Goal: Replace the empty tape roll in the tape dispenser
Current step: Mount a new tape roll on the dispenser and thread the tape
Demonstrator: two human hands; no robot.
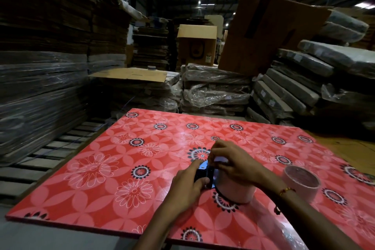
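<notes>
A black tape dispenser (205, 174) with a shiny metal plate lies on the red flowered table (125, 168). My left hand (187, 186) grips its body from the left. A clear tape roll (236, 191) sits in the dispenser, just right of that hand. My right hand (233, 162) reaches over the roll and pinches a pale strip of tape near the dispenser's front end. A second roll (301, 181), a pale cardboard ring, stands on the table further to the right, apart from both hands.
Stacks of flattened cardboard wrapped in plastic (40, 79) rise on the left and behind the table. Wrapped bundles (215, 87) and large brown boxes (263, 34) stand at the back right. Wooden pallet slats (50, 154) lie left of the table.
</notes>
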